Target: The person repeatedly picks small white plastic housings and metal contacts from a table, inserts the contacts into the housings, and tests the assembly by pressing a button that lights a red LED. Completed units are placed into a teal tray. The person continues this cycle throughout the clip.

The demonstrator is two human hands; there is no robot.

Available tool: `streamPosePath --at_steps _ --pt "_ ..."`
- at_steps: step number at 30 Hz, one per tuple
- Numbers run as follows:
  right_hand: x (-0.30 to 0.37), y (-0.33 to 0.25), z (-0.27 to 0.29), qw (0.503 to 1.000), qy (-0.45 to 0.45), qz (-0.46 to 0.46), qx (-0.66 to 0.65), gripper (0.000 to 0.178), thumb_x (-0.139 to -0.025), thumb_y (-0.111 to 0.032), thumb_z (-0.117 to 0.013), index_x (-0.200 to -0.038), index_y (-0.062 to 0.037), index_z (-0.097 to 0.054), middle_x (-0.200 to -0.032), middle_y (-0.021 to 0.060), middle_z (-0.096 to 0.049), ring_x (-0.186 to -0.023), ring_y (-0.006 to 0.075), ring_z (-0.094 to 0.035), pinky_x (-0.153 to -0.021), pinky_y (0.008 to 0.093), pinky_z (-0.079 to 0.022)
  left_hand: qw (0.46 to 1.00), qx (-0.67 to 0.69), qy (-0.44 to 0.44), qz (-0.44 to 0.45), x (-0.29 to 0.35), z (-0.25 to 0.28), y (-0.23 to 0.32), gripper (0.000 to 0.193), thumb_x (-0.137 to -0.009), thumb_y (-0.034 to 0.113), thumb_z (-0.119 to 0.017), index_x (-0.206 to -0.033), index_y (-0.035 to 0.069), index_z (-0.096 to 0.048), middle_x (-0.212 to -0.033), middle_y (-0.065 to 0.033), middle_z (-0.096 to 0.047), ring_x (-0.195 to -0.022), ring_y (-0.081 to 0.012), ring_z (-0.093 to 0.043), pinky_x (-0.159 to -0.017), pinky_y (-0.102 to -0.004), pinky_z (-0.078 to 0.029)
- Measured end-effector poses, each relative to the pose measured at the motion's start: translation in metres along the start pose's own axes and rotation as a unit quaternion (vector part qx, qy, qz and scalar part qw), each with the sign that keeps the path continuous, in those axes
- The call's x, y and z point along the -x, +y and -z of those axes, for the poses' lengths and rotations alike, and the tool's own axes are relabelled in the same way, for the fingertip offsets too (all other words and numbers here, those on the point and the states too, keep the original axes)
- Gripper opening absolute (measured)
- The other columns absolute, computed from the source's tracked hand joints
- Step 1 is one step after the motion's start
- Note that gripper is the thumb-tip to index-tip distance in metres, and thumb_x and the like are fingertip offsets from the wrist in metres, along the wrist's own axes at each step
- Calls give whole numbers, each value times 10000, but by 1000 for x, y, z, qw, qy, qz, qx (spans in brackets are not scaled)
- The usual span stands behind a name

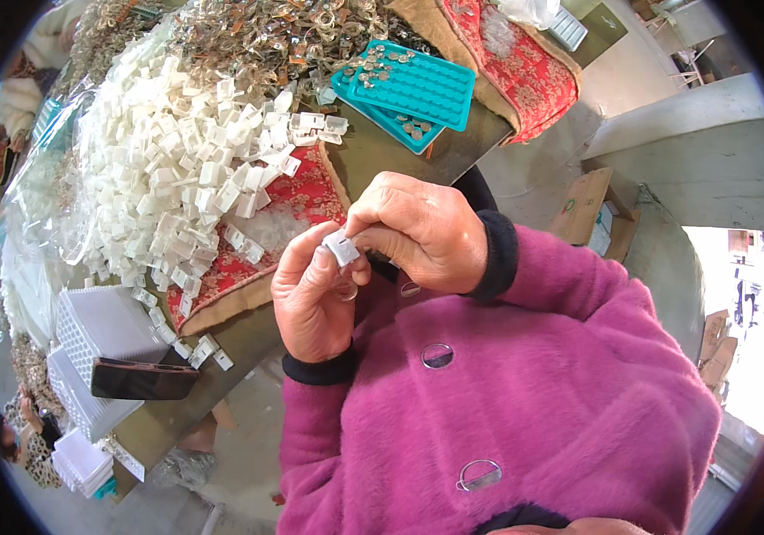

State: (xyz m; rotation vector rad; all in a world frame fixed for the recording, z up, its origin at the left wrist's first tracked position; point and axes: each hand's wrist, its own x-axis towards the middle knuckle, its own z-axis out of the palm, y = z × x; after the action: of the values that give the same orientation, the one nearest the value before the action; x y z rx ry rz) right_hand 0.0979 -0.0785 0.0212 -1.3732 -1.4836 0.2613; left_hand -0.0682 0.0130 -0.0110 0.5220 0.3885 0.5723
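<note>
In front of my chest a small white plastic piece [341,248] with a slot in its top is held between both hands. My left hand [313,299] is closed, its thumb and fingers pinching the piece from below and the left. Against the piece's right edge, the thumb and bent fingers of my right hand [422,232] are pressed together. A clear round part [347,290] shows under the left fingers; what it belongs to is unclear. Just beyond the hands lies a large heap of similar white pieces [181,160], partly on a red patterned cloth [311,183].
Turquoise trays [435,85] holding small round metal parts lie at the table's far side, beside a heap of shiny metal and clear parts [293,31]. A dark phone [144,380] leans by white gridded trays [101,325] on the left. A cardboard box [581,205] sits right.
</note>
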Motion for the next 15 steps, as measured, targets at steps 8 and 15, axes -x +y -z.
streamPosePath --at_steps 8,15 --pt "4 19 9 999 -26 2 35 187 -874 28 -704 -1039 -8 -624 -921 118 -620 -828 327 -635 -704 397 -543 997 -71 37 -5 -13 -8 -5 267 -990 71 -677 -1233 -38 -664 -977 -129 -719 -763 -207 -664 -677 -290 -521" --pt "0 23 14 1000 -21 -10 -1 193 -835 41 -681 -1009 -22 -627 -925 110 -624 -854 323 -645 -714 390 -552 992 -105 67 -10 -17 -21 -6 246 -983 53 -680 -1216 -27 -680 -960 -128 -724 -738 -187 -657 -640 -262 -480"
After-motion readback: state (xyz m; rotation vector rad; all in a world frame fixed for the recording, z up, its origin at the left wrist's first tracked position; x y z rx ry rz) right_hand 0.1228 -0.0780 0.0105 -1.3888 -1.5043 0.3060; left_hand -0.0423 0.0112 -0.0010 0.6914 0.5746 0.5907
